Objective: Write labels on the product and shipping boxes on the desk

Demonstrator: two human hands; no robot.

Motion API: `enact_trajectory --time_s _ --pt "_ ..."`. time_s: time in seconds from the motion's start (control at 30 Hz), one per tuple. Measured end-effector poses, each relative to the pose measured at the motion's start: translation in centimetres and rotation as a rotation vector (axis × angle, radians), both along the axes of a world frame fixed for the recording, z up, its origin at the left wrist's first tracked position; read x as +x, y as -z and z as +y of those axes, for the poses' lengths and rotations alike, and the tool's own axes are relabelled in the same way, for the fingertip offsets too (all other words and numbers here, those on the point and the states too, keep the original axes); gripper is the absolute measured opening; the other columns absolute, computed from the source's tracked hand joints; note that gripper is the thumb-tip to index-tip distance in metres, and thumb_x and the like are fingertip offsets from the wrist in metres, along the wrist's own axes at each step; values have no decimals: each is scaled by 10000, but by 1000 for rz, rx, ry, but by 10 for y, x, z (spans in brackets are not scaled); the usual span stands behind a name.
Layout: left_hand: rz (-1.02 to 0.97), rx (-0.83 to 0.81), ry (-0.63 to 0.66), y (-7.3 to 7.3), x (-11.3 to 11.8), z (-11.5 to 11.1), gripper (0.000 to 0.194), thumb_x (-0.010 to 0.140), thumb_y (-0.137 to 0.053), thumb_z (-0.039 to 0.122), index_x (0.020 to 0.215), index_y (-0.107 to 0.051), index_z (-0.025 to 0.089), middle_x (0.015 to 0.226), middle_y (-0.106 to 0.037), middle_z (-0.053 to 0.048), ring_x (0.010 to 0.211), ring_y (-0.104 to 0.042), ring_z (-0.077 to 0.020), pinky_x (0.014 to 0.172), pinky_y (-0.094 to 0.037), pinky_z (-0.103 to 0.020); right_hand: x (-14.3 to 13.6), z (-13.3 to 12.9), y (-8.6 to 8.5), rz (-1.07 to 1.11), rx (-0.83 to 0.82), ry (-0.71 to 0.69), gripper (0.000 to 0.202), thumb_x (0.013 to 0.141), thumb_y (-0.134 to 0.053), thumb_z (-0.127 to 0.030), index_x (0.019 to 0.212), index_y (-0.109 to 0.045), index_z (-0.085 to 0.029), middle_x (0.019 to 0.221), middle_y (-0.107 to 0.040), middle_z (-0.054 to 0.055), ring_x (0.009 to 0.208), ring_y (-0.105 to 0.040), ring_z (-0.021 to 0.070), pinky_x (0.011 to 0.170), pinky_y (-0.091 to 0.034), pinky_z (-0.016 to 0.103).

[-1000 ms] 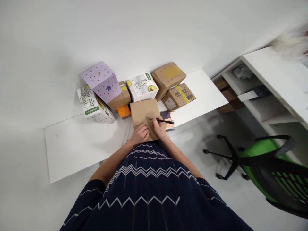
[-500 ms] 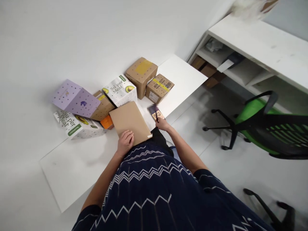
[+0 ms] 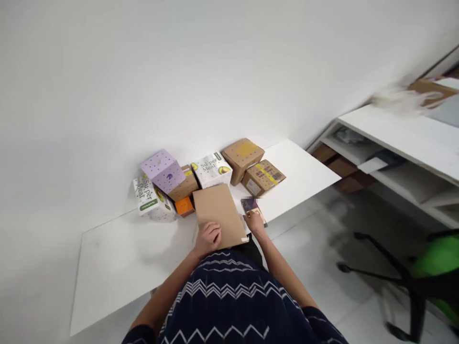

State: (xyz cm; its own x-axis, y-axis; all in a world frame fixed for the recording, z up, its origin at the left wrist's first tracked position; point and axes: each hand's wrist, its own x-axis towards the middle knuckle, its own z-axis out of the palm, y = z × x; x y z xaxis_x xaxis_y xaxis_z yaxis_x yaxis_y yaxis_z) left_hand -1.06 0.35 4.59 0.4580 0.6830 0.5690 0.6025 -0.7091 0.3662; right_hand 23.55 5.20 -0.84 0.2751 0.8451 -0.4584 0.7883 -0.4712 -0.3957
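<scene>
A flat brown cardboard box lies tilted against my front, over the table's near edge. Curled over its lower left side are the fingers of my left hand; the thumb is hidden. My right hand is just right of the box with its fingers closed; whatever they hold cannot be made out now. Under and beyond those fingers lies a flat rectangular item, dark purple and beige, partly blurred out. An orange box stands at the brown box's left.
Behind are a lilac box, two white "Su·per Meal" boxes and several brown cartons, all on a white table against the wall. To the right stand a white shelf unit and a black and green chair.
My view has swung, so everything sits lower and further right. A thin dark stick seen in my right hand earlier no longer shows clearly. My left hand stays on the cardboard box.
</scene>
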Motion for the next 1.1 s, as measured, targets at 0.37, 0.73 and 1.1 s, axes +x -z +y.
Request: enact_trajectory --time_s 0.37,0.73,1.1 --pt "-9 -19 19 2 12 -4 151 896 -561 132 874 -702 181 928 -731 -80 942 -673 -193 902 -611 -387 19 -13 27 -270 77 -9 724 917 -539 -492 1522 -376 -129 1465 -436 226 1317 -425 376 1023 -389 449" --pt "-13 -36 46 5 15 -3 155 922 -544 146 918 -698 164 960 -728 -88 972 -665 -196 924 -599 -407 42 -45 0 425 99 500 720 726 -686 -413 1388 -512 -185 968 -692 71 883 -651 230 767 -525 332" --pt "65 -93 99 2 16 -3 182 930 -524 182 962 -700 152 1026 -705 -118 1051 -644 -234 980 -565 -444 8 -78 -135 1825 116 499 547 838 -518 -588 1191 -626 -184 1143 -720 129 969 -692 264 761 -612 440"
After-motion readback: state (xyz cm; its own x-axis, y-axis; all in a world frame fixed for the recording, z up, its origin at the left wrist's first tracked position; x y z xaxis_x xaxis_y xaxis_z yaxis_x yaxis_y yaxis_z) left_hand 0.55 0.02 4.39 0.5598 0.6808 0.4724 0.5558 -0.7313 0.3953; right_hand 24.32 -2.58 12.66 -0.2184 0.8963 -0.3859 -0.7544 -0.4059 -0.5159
